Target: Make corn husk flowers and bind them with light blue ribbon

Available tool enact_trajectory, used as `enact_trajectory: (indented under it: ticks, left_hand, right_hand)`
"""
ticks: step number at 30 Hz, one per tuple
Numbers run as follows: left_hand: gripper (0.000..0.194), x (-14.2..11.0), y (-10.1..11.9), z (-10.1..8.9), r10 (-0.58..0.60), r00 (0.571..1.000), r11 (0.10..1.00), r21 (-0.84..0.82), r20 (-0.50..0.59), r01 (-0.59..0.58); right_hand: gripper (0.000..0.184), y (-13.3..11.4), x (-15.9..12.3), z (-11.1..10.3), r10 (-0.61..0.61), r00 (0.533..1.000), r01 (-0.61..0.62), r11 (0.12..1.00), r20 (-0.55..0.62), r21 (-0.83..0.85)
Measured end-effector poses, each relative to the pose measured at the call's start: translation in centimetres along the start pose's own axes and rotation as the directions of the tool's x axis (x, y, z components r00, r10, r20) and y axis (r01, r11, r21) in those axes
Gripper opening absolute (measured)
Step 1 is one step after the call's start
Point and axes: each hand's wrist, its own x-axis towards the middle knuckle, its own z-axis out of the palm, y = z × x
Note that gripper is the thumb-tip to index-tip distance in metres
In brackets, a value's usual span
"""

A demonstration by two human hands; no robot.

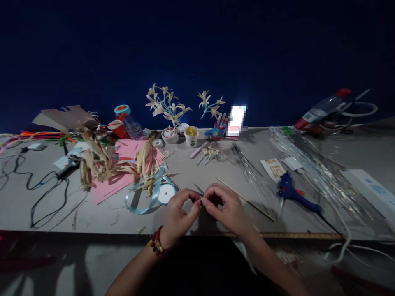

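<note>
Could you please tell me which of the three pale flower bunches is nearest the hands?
The small bunch, lying on the table; the left bunch and right bunch rise farther back.

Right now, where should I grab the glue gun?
Probably by its blue handle, with your right hand, the nearer one, coming from the near right side: the handle points that way, with the cord trailing from its end.

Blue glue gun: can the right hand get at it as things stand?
Likely yes: only a thin stick lies between the right hand and the glue gun, though that hand is busy with a small piece.
</note>
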Motion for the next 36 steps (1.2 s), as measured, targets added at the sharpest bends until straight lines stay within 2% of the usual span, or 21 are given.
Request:
enact_trajectory:
  ticks: [4, 11, 18, 25, 28, 32, 34, 36]
  left_hand:
    - [0.011, 0.0, -0.1, 0.2, -0.007, 1.0, 1.0, 0.007, -0.008, 0.007]
    - [0.011, 0.0, -0.1, 0.1, 0.113, 0.991, 0.991, 0.074, -0.07, -0.108]
    - [0.007, -0.1, 0.0, -0.1, 0.072, 0.997, 0.997, 0.04, -0.011, -0.072]
    - [0.01, 0.2, 0.3, 0.4, 0.073, 0.997, 0.997, 0.039, -0.03, -0.072]
    - [0.01, 0.3, 0.3, 0.6, 0.106, 0.993, 0.99, 0.097, -0.045, -0.101]
    - [0.01, 0.3, -0.4, 0.2, 0.113, 0.987, 0.978, 0.185, -0.111, -0.091]
    - [0.01, 0.3, -0.7, -0.2, 0.062, 0.988, 0.986, 0.164, -0.141, -0.039]
    - [0.011, 0.3, -0.7, -0.5, -0.008, 0.996, 0.998, 0.06, -0.085, 0.013]
  right_hand:
    - [0.009, -0.2, 0.0, 0.1, -0.014, 1.0, 0.014, 1.0, 0.001, -0.012]
    - [0.011, -0.1, -0.1, 0.4, -0.011, 0.999, 0.011, 1.0, -0.041, -0.009]
    - [0.01, 0.2, -0.1, 0.1, 0.028, 0.999, -0.028, 0.999, -0.019, 0.023]
    - [0.011, 0.2, -0.1, 0.4, -0.031, 1.0, 0.031, 0.999, 0.001, -0.023]
    - [0.013, 0.3, -0.4, 0.7, -0.098, 0.995, 0.097, 0.995, -0.027, -0.039]
    - [0.014, 0.3, -0.6, 0.6, -0.129, 0.983, 0.129, 0.992, -0.13, -0.006]
    - [0.015, 0.2, -0.6, 0.3, -0.129, 0.975, 0.134, 0.991, -0.179, 0.017]
    - [0.016, 0.1, -0.5, 0.1, -0.125, 0.975, 0.133, 0.991, -0.182, 0.032]
